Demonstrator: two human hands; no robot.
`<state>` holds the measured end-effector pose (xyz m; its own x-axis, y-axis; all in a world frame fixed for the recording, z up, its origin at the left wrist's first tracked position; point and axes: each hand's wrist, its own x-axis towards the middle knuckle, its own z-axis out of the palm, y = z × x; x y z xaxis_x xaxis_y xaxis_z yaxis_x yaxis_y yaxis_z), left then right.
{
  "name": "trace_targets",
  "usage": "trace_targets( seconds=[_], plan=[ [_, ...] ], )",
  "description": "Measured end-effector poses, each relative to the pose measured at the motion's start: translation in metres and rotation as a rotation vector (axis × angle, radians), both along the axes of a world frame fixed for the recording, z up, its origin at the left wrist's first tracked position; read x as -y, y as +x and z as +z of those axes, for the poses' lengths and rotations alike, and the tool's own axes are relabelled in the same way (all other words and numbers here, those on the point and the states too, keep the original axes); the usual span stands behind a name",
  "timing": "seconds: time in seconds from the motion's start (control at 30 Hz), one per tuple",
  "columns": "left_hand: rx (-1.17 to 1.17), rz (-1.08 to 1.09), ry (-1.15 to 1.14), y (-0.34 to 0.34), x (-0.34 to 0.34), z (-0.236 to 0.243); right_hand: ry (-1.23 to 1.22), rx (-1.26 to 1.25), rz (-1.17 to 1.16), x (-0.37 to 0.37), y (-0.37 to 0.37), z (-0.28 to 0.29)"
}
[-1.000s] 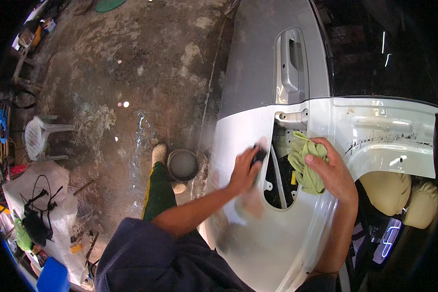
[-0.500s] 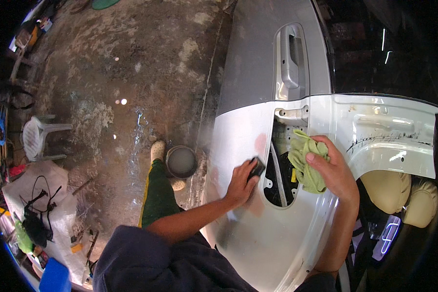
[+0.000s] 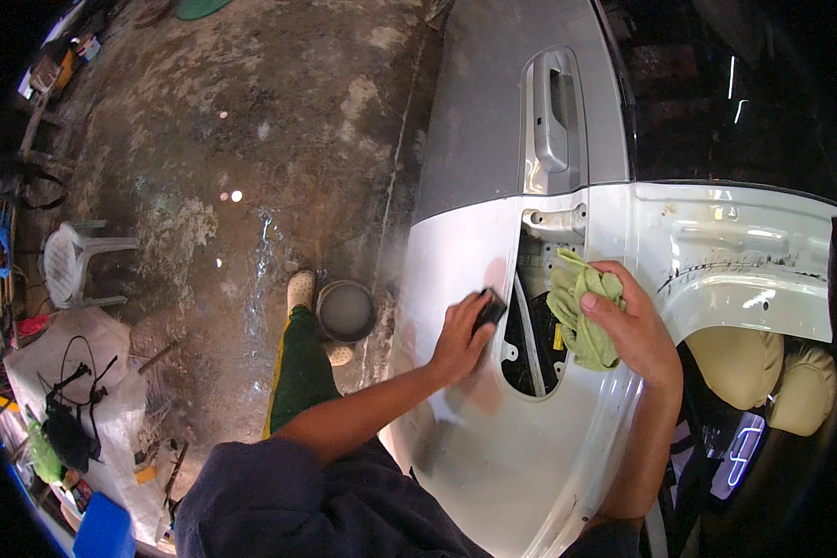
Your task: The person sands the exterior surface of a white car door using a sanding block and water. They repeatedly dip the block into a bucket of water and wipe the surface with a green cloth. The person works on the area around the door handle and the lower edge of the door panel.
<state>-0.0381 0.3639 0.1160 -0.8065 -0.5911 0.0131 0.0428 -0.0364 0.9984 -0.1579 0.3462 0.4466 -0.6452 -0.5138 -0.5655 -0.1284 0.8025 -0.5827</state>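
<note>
Workshop floor [image 3: 205,139], bare stained concrete w/ wet patches; clutter along the left edge: white plastic chair [image 3: 74,265], a bag w/ cables on it [image 3: 65,372], blue box [image 3: 102,530] at the bottom. A small round bucket [image 3: 346,312] of cloudy water sits by the person's foot [image 3: 299,290], just beside the car.

The car fills the right half: grey door [image 3: 493,121] w/ handle [image 3: 551,107] up top, white panel [image 3: 493,418] below, w/ the open filler recess [image 3: 530,335] cut into it. Cabin w/ tan seats [image 3: 772,372] shows lower right.

Left hand [image 3: 460,339] is closed around a small dark block [image 3: 490,307], prob. a sanding block, pressed flat to the panel right at the left rim of the recess. Right hand [image 3: 632,330] grips a bunched green cloth [image 3: 577,312], held against the right side of the recess, touching the panel there.

Progress, as a judgement: the panel around and below the block looks dull and smeared, w/ a grey wet film running down toward the lower edge, so that zone seems worked over already. The area by the recess rim is in hand now. The white part right of the recess, near the wheel-arch curve, looks glossy w/ dark scuff marks, so prob. not done. Residue on the lower panel isn't wiped off yet. Can't tell how fine the finish is from this view.
</note>
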Motion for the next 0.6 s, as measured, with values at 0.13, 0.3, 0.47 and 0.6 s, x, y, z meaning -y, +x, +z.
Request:
trace_targets(
  seconds=[0.13, 0.3, 0.47, 0.6],
  plan=[
    [-0.007, 0.11, -0.025, -0.071, 0.062, 0.007, 0.002, -0.031, 0.017, 0.004, 0.002, 0.002],
    [0.079, 0.058, -0.008, -0.042, 0.024, 0.01, 0.003, -0.013, 0.005, -0.001, -0.001, -0.001],
    [0.051, 0.087, 0.019, -0.025, 0.006, 0.02, 0.032, -0.033, 0.006, 0.0, 0.001, 0.003],
    [-0.019, 0.198, -0.031, -0.095, 0.074, 0.007, -0.003, -0.032, 0.042, 0.004, 0.001, 0.004]
  ],
)
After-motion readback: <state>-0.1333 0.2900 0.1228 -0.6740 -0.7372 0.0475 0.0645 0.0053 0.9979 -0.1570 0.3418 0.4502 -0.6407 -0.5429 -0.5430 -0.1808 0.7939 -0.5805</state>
